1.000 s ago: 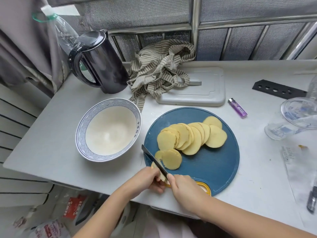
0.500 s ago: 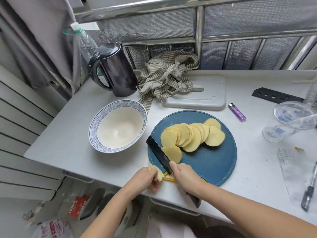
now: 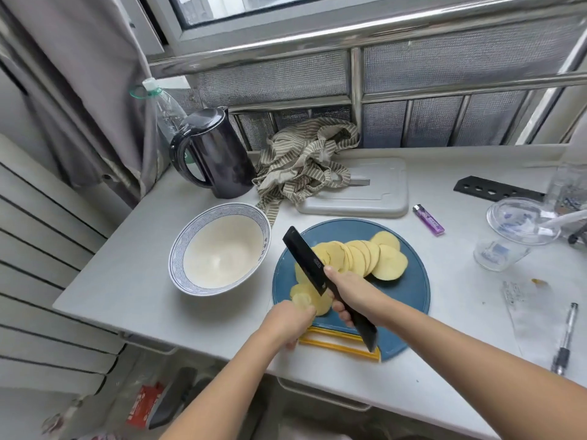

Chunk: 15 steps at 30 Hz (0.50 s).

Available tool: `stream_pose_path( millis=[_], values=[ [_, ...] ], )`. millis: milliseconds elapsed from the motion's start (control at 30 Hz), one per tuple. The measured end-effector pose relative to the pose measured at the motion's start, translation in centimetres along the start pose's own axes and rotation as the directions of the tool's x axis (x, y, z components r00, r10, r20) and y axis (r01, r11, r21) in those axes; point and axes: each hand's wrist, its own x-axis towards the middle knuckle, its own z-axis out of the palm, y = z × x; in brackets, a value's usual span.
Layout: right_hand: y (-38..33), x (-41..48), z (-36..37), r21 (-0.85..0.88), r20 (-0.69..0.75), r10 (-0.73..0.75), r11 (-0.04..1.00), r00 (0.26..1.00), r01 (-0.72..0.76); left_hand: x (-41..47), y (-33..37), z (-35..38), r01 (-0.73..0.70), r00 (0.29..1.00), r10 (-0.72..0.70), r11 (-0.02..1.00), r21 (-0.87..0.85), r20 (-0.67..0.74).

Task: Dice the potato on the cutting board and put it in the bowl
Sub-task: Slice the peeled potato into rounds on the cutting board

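slicing seems done: potato slices (image 3: pixel 365 258) lie on the board (image 3: pixel 397 300), right of the bowl (image 3: pixel 178 249), which holds no pieces yet. right hand (image 3: pixel 352 293) grips the knife (image 3: pixel 305 258); left hand (image 3: pixel 286 322) pinches one of them. dicing remains.

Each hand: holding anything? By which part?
The right hand grips the black knife by its handle, close behind the blade. The left hand pinches a potato slice by its near edge, over the cutting board.
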Motion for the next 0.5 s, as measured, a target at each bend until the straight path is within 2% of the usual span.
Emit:
stream_pose_path(
  millis=[133, 267, 500],
  values=[
    [0.1, -0.3, -1.2, 0.040, -0.034, -0.019, 0.999, 0.999, 0.020, 0.7, 0.5, 0.8, 0.079, 0.995, -0.081, 0.996, -0.048, -0.052],
    [1.1, -0.7, -3.1, 0.007, -0.096, -0.072, 0.997, 0.993, 0.073, 1.5, -0.1, 0.6, 0.056, 0.997, -0.057, 0.998, -0.011, -0.056],
    [3.1, -1.8, -6.5, -0.140, -0.181, -0.156, 0.981, 0.971, 0.132, 1.2, -2.8, -1.4, -0.020, 0.998, 0.012, 0.990, -0.142, -0.057]
  ],
)
